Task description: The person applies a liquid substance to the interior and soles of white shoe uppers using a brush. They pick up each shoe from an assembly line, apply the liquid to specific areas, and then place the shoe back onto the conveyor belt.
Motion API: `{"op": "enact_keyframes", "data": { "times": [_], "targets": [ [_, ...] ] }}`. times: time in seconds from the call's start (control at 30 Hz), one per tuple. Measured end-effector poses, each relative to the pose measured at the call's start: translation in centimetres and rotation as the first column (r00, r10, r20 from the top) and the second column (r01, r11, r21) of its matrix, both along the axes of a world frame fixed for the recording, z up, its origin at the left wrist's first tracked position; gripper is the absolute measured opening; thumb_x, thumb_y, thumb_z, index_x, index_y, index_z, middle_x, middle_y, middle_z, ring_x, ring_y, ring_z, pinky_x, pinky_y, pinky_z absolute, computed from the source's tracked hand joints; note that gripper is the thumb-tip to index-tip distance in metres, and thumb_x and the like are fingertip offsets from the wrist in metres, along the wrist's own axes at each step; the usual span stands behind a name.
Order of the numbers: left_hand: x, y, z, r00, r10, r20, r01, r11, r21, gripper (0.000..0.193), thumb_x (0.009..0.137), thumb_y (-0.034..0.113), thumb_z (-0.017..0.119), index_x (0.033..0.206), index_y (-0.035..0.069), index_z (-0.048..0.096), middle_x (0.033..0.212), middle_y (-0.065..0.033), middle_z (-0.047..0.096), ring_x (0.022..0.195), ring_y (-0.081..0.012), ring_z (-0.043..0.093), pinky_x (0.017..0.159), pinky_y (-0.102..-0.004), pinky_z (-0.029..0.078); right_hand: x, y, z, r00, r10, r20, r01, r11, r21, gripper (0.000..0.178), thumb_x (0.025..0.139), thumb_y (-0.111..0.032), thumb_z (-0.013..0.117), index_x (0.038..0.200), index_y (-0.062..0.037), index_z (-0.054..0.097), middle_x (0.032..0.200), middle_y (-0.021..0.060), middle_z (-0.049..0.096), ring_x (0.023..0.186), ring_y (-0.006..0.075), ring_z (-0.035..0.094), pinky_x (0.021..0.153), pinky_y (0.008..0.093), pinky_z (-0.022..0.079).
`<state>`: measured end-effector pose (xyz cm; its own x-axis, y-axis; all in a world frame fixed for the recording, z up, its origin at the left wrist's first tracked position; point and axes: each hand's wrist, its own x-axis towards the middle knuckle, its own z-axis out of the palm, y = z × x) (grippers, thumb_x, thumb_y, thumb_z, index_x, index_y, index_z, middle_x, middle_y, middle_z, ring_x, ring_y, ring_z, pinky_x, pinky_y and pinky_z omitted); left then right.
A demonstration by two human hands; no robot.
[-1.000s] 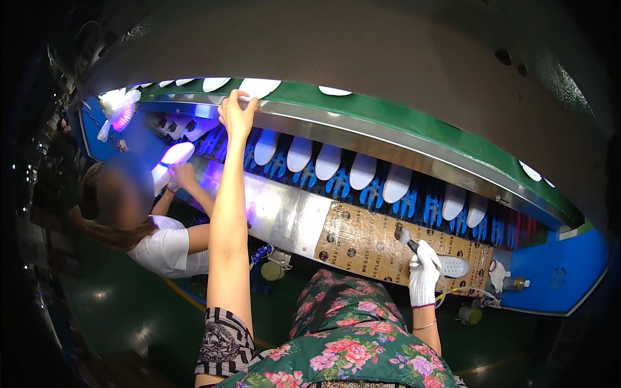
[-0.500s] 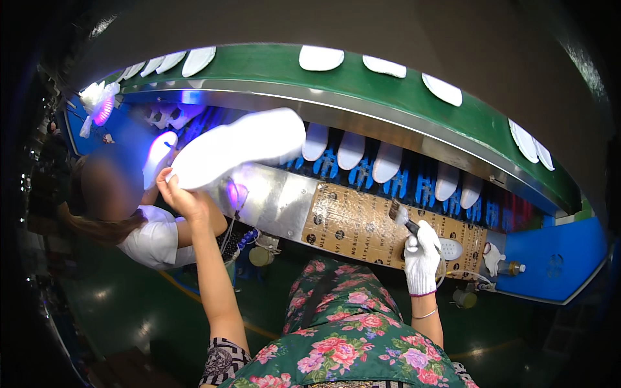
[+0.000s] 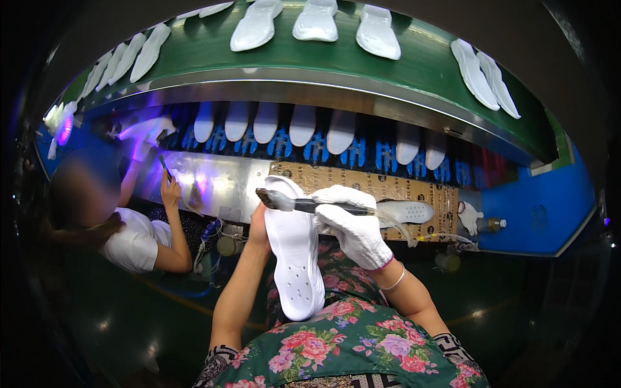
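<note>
A white shoe sole (image 3: 294,258) with small holes toward its near end is held upright in front of my body. My bare left hand (image 3: 259,229) grips it by the left edge, with most of the fingers hidden behind it. My gloved right hand (image 3: 352,223) holds a brush (image 3: 304,205) by its dark handle. The brush crosses over the far part of the sole, its brown bristles pointing left; whether they touch it I cannot tell. Just right of the glove, another white sole (image 3: 414,211) lies on the bench.
Brown printed cardboard (image 3: 362,180) covers part of the metal bench (image 3: 226,169). Beyond it, several soles stand in a row on blue holders (image 3: 317,147). A green conveyor (image 3: 427,71) carries more soles. A co-worker (image 3: 139,239) sits at left with a brush. A small bottle (image 3: 495,224) lies at right.
My left hand has brought the sole from the far left to in front of me, turning it lengthwise. My right hand has moved left with the brush, over the sole.
</note>
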<state>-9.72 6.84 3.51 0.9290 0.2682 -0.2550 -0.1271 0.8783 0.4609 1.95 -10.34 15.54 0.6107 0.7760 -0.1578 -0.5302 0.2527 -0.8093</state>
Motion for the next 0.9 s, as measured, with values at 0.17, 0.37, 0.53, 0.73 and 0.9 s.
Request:
{"op": "enact_keyframes", "data": {
  "times": [0.17,0.37,0.53,0.73,0.9],
  "targets": [
    [-3.0,-6.4,1.0,0.937,-0.277,0.212,0.327,0.908,-0.260,0.111,0.080,0.086,0.028,0.148,-0.001,0.031,0.136,-0.0299,0.050,0.118,-0.0466,0.056,0.101,-0.0537,0.045,0.5,-0.8,-0.4,0.999,-0.032,0.041,0.031,0.999,0.012,0.021,0.084,-0.002,0.069,0.104,0.0039,0.067,0.088,0.0092,0.068,0.078,0.0144,0.065,0.070,0.0267,0.053],
    [-2.5,-6.6,4.4,0.970,-0.207,0.130,0.239,0.914,-0.328,0.118,0.072,0.095,0.020,0.139,0.001,0.044,0.124,-0.0258,0.056,0.103,-0.0447,0.064,0.087,-0.0593,0.052,0.0,-1.5,0.1,0.991,-0.078,0.111,0.085,0.995,-0.058,0.018,0.084,-0.003,0.072,0.100,0.0014,0.069,0.090,0.0058,0.069,0.069,0.0092,0.063,0.060,0.0219,0.051],
    [-0.1,-7.2,7.5,0.998,-0.016,0.054,0.030,0.960,-0.278,0.115,0.074,0.094,0.008,0.131,0.003,0.049,0.097,-0.0202,0.067,0.084,-0.0327,0.069,0.074,-0.0440,0.058,0.3,-0.7,0.7,0.672,-0.112,0.732,0.233,0.970,-0.065,0.022,0.078,-0.006,0.077,0.100,-0.0030,0.073,0.086,0.0080,0.071,0.071,0.0144,0.067,0.063,0.0264,0.054],
    [0.1,-8.9,5.7,0.963,0.070,0.261,0.007,0.959,-0.283,0.107,0.079,0.090,0.011,0.135,0.005,0.043,0.106,-0.0198,0.065,0.093,-0.0314,0.068,0.081,-0.0429,0.057,2.1,0.8,0.7,0.229,-0.236,0.944,0.306,0.938,0.161,0.027,0.076,-0.003,0.075,0.102,-0.0047,0.072,0.093,0.0116,0.071,0.083,0.0259,0.069,0.074,0.0332,0.055],
    [-0.6,-8.7,5.1,0.991,-0.082,-0.106,0.115,0.931,0.347,0.098,0.087,0.082,0.011,0.154,0.010,0.020,0.152,-0.0124,0.036,0.137,-0.0271,0.040,0.113,-0.0416,0.036,0.6,-0.4,-0.4,0.046,-0.100,0.994,0.268,0.960,0.085,0.038,0.077,-0.004,0.073,0.115,-0.0066,0.069,0.102,0.0138,0.070,0.091,0.0287,0.069,0.079,0.0354,0.056]
  ]
}}
